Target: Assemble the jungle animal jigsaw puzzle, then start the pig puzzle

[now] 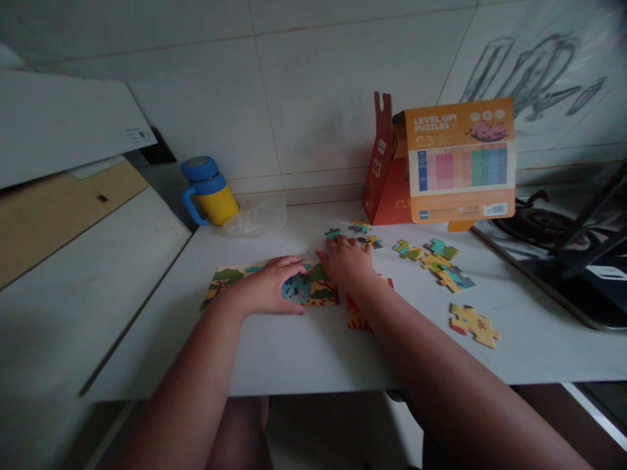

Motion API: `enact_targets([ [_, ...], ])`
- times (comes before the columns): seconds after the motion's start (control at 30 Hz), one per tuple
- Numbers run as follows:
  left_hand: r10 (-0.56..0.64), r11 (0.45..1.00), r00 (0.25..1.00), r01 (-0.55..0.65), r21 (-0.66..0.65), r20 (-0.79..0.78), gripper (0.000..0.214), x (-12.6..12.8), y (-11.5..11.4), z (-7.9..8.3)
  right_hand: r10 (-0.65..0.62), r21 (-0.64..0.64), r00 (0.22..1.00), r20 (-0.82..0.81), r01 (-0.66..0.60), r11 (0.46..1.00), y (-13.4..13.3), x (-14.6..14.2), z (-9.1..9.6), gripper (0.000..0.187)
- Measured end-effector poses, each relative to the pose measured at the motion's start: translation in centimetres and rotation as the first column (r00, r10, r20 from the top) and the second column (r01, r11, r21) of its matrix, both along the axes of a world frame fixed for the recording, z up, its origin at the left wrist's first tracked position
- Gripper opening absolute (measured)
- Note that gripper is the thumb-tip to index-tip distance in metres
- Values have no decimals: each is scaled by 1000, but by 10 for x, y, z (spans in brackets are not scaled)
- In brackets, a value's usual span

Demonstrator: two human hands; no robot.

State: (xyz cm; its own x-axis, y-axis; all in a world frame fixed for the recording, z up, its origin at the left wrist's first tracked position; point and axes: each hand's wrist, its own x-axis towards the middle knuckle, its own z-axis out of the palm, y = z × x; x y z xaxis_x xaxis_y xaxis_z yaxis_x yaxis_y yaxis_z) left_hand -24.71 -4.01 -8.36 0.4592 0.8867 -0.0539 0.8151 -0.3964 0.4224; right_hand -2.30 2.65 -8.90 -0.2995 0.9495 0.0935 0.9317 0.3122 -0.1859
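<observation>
A partly joined jigsaw puzzle [321, 292] lies as a strip on the white counter, showing trees and a blue animal. My left hand [271, 285] spans it, thumb at the near edge and fingers at the far edge, gripping it from both sides. To the right, my right hand [349, 261] reaches palm down with its fingers spread over loose puzzle pieces [369, 242]; its fingertips partly hide them. Under my right forearm sits a red and yellow puzzle piece [359, 318], partly covered.
More puzzle pieces [443, 264] lie to the right, with a yellow piece [474, 324] nearer the front. An opened orange puzzle box [460, 163] stands against the tiled wall. A blue and yellow mug [215, 196] and clear plastic bag [259, 217] are back left; a gas stove [563, 254] is right.
</observation>
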Motion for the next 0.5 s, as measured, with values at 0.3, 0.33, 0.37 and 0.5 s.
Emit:
enact_targets([
  [0.3, -5, 1000, 999, 5, 1, 32, 75, 2, 1, 1, 166, -66, 986, -20, -167, 984, -16, 70, 19, 60],
  [0.33, -7, 1000, 999, 7, -3, 34, 74, 2, 1, 1, 166, -70, 986, -28, -168, 983, -27, 83, 17, 60],
  [0.37, -7, 1000, 999, 7, -6, 33, 73, 2, 1, 1, 167, -53, 985, -36, -169, 984, -41, 95, 14, 61],
  [0.5, -19, 1000, 999, 19, -2, 27, 70, 2, -1, 2, 223, -23, 972, -70, -225, 974, -100, 128, -15, 64],
])
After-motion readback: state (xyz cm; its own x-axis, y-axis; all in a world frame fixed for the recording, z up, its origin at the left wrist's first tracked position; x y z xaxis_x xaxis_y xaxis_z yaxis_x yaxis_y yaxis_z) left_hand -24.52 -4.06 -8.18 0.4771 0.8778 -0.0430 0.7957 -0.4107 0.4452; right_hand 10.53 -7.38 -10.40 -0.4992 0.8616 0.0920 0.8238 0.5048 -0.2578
